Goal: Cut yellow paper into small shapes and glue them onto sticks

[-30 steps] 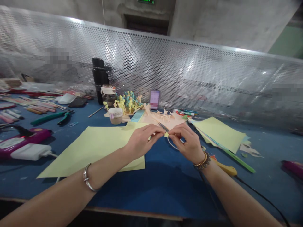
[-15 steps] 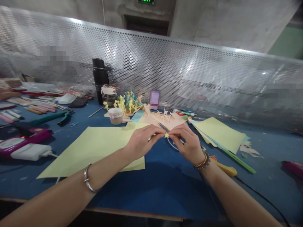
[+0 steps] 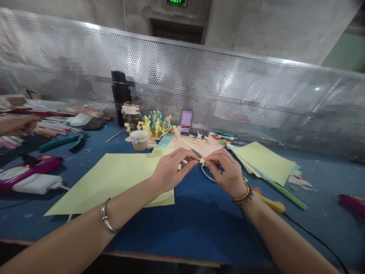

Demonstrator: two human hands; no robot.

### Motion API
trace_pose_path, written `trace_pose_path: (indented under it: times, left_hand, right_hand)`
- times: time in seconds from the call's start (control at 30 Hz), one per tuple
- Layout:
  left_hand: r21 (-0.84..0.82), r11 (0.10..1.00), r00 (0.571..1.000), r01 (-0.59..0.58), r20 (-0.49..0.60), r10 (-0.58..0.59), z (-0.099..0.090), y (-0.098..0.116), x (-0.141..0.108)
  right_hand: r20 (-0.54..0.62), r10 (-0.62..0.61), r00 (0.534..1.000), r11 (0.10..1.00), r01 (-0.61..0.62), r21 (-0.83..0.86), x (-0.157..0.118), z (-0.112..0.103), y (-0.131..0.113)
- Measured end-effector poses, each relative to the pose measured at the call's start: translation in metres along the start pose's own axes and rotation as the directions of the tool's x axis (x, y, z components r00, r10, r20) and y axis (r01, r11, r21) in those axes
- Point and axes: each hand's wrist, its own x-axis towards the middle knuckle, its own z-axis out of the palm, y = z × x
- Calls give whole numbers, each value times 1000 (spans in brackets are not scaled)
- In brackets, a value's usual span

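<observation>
A small yellow paper star (image 3: pixel 202 160) is pinched between the thumb and fingers of my right hand (image 3: pixel 226 169). My left hand (image 3: pixel 173 167) is closed in a pinch right beside it; whatever lies between its fingertips is too small to make out. Just behind my fingertips, dark pointed scissor-like blades (image 3: pixel 196 153) rest on the table. A pale curved loop (image 3: pixel 209 175) shows below the right fingers. Under my left forearm spreads a large sheet of yellow paper (image 3: pixel 114 179).
Peach paper scraps (image 3: pixel 196 141) lie ahead, with a paper-covered cup (image 3: pixel 139 140) and yellow flower-like pieces (image 3: pixel 146 125) to their left. More yellow sheets (image 3: pixel 265 161), a green strip (image 3: pixel 291 196) and a yellow-handled corded tool (image 3: pixel 270 203) are right. A co-worker's hand (image 3: pixel 19 125) reaches in far left.
The star has shifted slightly up and towards my right fingers, with my left fingertips a little apart from it. At far left, the co-worker's hand has moved further into view over the pens.
</observation>
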Motion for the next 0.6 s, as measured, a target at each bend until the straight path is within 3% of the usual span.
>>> trace_pose_path:
  times: [0.1,0.37,0.6]
  left_hand:
    - [-15,1000,1000,-3,-9,3,1,-1,-1]
    - [157,979,991,-133,-5,136,0,-5,-1]
    - [247,949,980,-197,16,199,-4,-6,0]
  right_hand:
    - [-27,-4,1000,1000,4,-13,-1,1,0]
    - [-8,-73,997,997,73,-17,-3,4,2]
    - [9,-41,999,999,41,-18,-2,2,2]
